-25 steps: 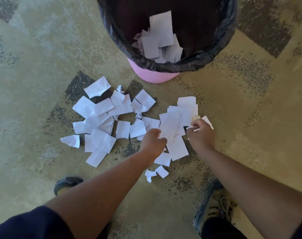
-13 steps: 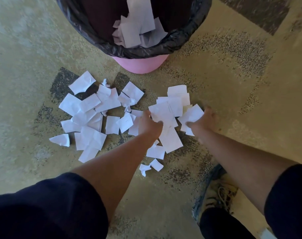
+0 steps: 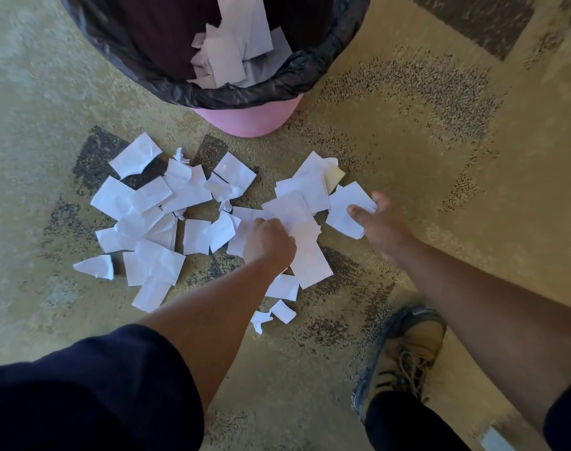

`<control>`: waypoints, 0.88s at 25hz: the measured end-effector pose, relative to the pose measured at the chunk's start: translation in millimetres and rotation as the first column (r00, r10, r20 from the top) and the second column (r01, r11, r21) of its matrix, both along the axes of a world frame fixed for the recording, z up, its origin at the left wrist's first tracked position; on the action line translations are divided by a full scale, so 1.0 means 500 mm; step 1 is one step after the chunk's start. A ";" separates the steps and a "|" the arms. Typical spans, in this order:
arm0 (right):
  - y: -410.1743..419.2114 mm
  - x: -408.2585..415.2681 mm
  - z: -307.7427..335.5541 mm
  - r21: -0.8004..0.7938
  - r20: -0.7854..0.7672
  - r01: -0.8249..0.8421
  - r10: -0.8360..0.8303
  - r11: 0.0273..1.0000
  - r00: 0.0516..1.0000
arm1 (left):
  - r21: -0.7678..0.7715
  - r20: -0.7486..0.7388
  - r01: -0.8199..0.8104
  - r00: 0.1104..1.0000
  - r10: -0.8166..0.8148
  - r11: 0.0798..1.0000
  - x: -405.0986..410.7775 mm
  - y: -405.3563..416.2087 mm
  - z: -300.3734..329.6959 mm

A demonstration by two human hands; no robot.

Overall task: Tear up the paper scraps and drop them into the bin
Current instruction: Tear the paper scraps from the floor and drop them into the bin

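Fingers of the left hand [image 3: 268, 243] curl onto white paper scraps [image 3: 154, 219] heaped on the carpet [image 3: 424, 151]; the right hand [image 3: 377, 219] pinches one scrap [image 3: 346, 208] between thumb and fingers just beside the heap. More scraps lie inside the pink bin [image 3: 251, 118], lined with a black bag [image 3: 277, 83], near the heap.

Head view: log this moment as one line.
left hand: grips scraps | right hand: pinches scrap | bin: partly filled | floor: many scraps left
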State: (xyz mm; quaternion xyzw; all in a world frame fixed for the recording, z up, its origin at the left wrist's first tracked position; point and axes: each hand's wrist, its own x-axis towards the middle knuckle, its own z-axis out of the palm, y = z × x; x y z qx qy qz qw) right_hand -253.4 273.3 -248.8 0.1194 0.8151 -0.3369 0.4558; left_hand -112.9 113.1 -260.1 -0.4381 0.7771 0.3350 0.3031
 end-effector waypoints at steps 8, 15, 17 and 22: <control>-0.117 -0.070 0.012 0.058 -0.173 -0.316 0.321 0.947 0.931 | -0.013 -0.132 -0.048 0.990 0.046 0.999 -0.035 -0.040 0.016; -0.135 -0.145 0.064 0.029 0.102 -0.664 0.659 0.747 0.745 | 0.004 -0.186 -0.019 0.982 0.020 1.000 -0.048 -0.074 0.003; -0.130 -0.154 0.071 -0.021 0.126 -0.606 0.603 0.795 0.788 | 0.023 -0.203 -0.052 0.977 0.056 0.998 -0.040 -0.078 -0.002; -0.121 -0.088 0.038 -0.114 0.117 -0.295 0.307 0.949 0.944 | 0.105 -0.264 -0.198 0.939 0.219 0.975 -0.024 -0.081 0.032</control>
